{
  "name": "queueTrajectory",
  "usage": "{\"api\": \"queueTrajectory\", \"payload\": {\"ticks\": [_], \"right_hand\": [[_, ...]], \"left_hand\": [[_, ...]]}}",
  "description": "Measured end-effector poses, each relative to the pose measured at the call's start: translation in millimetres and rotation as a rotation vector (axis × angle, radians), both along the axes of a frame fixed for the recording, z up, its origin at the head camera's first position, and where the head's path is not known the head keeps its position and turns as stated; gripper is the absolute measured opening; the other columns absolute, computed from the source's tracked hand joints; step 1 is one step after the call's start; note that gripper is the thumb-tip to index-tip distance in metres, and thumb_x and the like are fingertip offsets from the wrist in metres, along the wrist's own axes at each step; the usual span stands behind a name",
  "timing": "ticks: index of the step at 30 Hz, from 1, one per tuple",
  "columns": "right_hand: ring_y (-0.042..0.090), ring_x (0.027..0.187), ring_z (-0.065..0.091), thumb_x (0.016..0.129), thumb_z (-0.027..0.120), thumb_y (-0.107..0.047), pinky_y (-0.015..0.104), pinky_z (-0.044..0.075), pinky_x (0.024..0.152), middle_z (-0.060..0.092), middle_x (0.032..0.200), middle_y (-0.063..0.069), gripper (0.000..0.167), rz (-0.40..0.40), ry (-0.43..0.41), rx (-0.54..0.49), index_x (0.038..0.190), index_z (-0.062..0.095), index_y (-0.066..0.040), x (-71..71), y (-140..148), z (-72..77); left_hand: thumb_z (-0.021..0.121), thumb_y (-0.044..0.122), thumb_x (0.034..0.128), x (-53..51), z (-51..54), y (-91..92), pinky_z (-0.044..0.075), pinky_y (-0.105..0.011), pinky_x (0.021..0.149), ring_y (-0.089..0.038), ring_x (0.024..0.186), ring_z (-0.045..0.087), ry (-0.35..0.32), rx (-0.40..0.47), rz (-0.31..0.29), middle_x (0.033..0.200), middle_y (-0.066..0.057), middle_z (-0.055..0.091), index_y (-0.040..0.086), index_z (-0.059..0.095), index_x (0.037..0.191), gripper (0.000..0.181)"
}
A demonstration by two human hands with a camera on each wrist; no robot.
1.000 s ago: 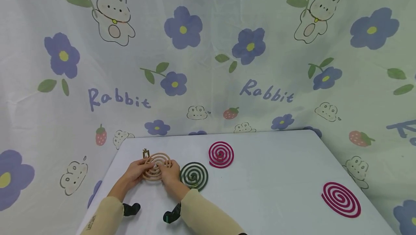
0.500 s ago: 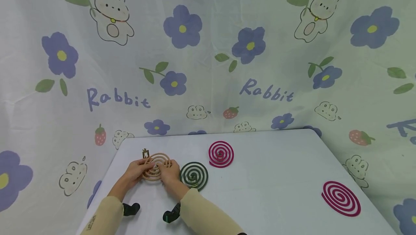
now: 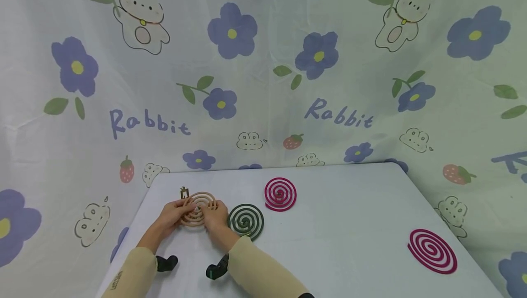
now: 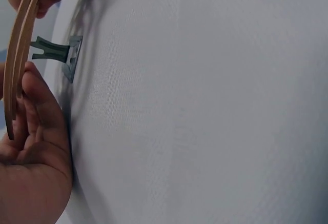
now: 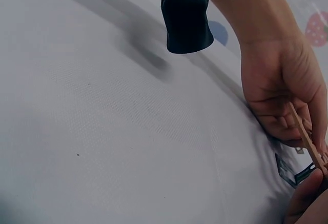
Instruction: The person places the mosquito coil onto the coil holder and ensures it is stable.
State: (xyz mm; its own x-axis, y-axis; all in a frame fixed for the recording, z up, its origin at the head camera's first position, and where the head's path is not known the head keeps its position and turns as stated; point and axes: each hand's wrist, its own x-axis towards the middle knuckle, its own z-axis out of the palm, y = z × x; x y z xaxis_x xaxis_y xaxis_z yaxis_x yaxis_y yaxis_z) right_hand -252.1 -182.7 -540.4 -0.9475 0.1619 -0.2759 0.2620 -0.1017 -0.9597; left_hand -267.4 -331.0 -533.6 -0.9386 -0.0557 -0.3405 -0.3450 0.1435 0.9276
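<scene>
- Stretching across the lower part of my head view: a white counter, finely textured, with a small dark speck visible in the right wrist view.
- Behind and beside it: a pale cloth printed with violet flowers, rabbits, strawberries and the word "Rabbit".
- Beside the right wrist, flat on the counter: a dark green coil. Farther back and to the right: a magenta coil. Well apart, near the right edge: a second magenta coil.
- Just behind the left hand: a small brass-coloured stand.
- At the counter's left side: a tan coil, tilted and raised above the surface.
- Left grip: pinching the tan coil's left side. Right grip: pinching its right side.
- Near the tan coil: a forked stand; I cannot tell whether the two touch.
- In my way: both grips cover part of the tan coil, the right sleeve meets the dark green coil's near edge, and a black mount juts from the left wrist.
</scene>
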Motion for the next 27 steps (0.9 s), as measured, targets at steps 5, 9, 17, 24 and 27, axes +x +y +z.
{"api": "queueTrajectory", "payload": {"ticks": [5,9,17,24,27], "right_hand": [[0.011,0.039,0.042,0.086,0.075,-0.016,0.022,0.034,0.034,0.056,0.067,0.001,0.016,0.005,0.01,0.007,0.092,0.061,-0.01,0.6,0.5,0.8],[0.011,0.04,0.042,0.086,0.074,-0.015,0.022,0.035,0.035,0.055,0.068,0.0,0.016,0.02,0.027,0.007,0.09,0.06,-0.01,2.7,0.8,0.3],[0.011,0.04,0.043,0.086,0.075,-0.016,0.022,0.035,0.035,0.055,0.067,0.0,0.015,0.024,0.026,0.006,0.088,0.06,-0.011,2.7,2.0,-1.1],[0.011,0.04,0.042,0.086,0.074,-0.014,0.022,0.035,0.034,0.056,0.068,0.001,0.016,0.021,0.026,0.006,0.088,0.059,-0.01,3.3,2.3,0.1],[0.011,0.04,0.042,0.086,0.074,-0.013,0.021,0.034,0.034,0.056,0.068,0.001,0.016,0.016,0.023,0.003,0.088,0.059,-0.009,3.6,1.9,0.9]], "left_hand": [[0.073,0.023,0.089,-0.6,-0.8,-1.5,0.051,-0.022,0.072,-0.007,0.09,0.056,-0.004,0.003,-0.007,0.125,-0.015,0.053,-0.009,0.037,0.142,0.072],[0.071,0.025,0.0901,0.1,-2.5,-3.6,0.05,-0.021,0.074,-0.007,0.095,0.055,-0.006,-0.013,-0.026,0.137,-0.021,0.045,-0.009,0.035,0.144,0.074],[0.072,0.024,0.0899,0.1,-4.8,-2.2,0.05,-0.021,0.074,-0.006,0.093,0.055,0.007,-0.012,-0.03,0.132,-0.019,0.048,-0.009,0.037,0.142,0.071],[0.072,0.025,0.0892,0.6,-3.2,-1.8,0.05,-0.022,0.07,-0.008,0.089,0.055,0.005,-0.045,-0.021,0.126,-0.017,0.052,-0.009,0.04,0.141,0.069],[0.073,0.025,0.0886,1.5,-3.9,-1.8,0.049,-0.021,0.069,-0.008,0.087,0.055,0.004,-0.054,-0.017,0.122,-0.015,0.054,-0.009,0.041,0.14,0.069]]}}
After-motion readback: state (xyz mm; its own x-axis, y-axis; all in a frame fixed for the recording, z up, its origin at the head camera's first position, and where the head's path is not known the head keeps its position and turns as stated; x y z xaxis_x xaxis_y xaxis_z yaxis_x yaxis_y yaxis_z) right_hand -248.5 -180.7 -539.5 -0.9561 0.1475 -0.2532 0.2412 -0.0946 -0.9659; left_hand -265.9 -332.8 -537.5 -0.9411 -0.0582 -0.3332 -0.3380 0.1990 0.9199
